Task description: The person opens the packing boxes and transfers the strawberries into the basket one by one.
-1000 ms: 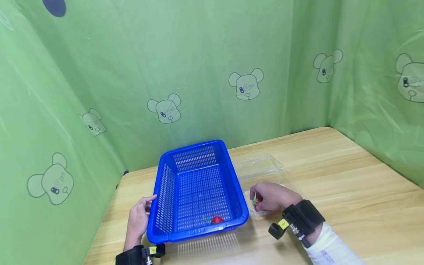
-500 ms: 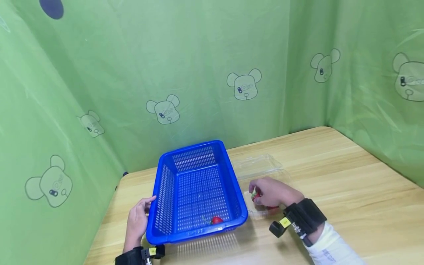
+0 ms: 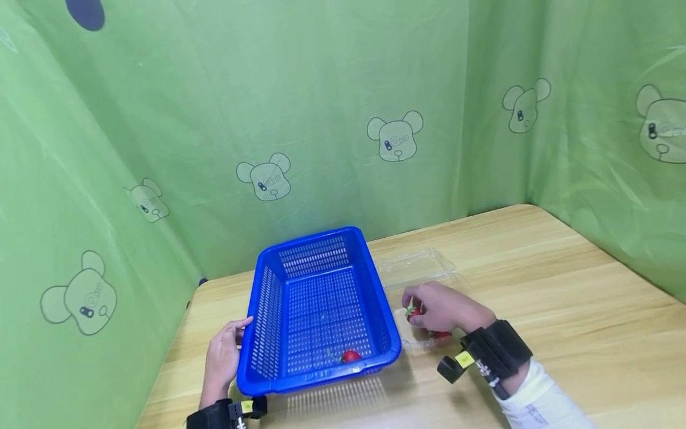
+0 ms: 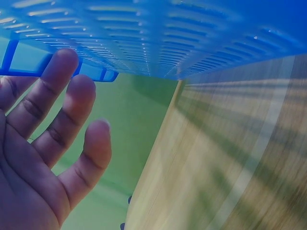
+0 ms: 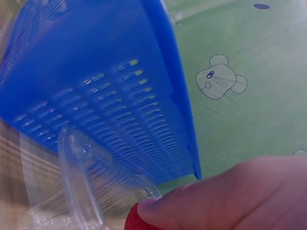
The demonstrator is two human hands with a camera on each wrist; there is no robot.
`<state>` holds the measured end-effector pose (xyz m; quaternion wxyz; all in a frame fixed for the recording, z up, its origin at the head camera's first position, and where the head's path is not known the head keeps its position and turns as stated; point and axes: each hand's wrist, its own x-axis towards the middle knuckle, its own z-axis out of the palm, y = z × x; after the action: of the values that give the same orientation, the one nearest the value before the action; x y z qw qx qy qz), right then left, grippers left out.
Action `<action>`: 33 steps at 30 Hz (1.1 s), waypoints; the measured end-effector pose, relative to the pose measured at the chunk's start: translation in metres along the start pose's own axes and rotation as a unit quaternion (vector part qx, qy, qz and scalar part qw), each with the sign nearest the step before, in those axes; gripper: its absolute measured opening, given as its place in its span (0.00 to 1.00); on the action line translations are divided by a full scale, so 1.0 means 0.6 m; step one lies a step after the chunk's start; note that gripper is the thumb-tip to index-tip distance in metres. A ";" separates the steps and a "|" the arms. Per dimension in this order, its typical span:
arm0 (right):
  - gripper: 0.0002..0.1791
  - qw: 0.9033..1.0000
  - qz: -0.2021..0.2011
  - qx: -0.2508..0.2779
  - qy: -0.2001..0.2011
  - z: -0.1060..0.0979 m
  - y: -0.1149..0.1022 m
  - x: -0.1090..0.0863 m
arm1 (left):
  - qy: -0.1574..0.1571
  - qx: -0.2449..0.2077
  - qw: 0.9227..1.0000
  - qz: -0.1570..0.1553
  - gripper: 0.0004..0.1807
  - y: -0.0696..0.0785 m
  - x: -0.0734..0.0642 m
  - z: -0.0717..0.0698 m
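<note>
A blue plastic basket with slotted walls stands on the table, one strawberry lying near its front wall. My left hand holds the basket's left rim. In the left wrist view its lower fingers are loosely bent beside the slotted wall, the thumb out of sight. To the right of the basket, my right hand pinches a strawberry, whose green leaves show between thumb and fingers. Below that hand sits a clear plastic clamshell with more strawberries, partly hidden by the hand.
The clamshell's lid lies folded back on the wooden table, behind the right hand. A green curtain with printed bear heads stands along the table's back and sides. Black camera straps circle both wrists.
My right hand, with the strawberry pinched in it, has risen slightly, uncovering more red strawberries beneath it in the clamshell. The left hand and the basket stay where they were.
</note>
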<state>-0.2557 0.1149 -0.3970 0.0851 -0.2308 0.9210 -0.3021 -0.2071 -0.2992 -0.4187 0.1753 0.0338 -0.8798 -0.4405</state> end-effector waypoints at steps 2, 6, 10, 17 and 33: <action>0.13 1.000 -0.007 0.000 0.003 -0.002 0.000 -0.001 | 0.000 0.001 1.000 0.003 0.27 0.000 0.000 0.000; 0.13 1.000 -0.011 0.000 0.013 -0.003 0.000 -0.001 | 0.000 -0.004 1.000 0.000 0.27 -0.001 -0.002 0.000; 0.12 1.000 -0.011 0.004 0.016 -0.006 -0.002 -0.001 | 0.003 -0.005 1.000 -0.008 0.26 -0.002 -0.002 0.000; 0.12 0.999 -0.034 -0.012 0.038 -0.012 -0.006 0.001 | -0.001 0.001 1.000 -0.008 0.26 -0.003 0.001 0.001; 0.13 0.994 -0.050 -0.015 0.092 -0.014 -0.012 0.002 | -0.005 -0.007 1.000 -0.022 0.28 -0.002 0.002 0.003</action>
<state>-0.2566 0.1132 -0.3860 -0.0190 -0.2486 0.9169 -0.3117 -0.2086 -0.2990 -0.4202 0.1614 0.0495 -0.8768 -0.4503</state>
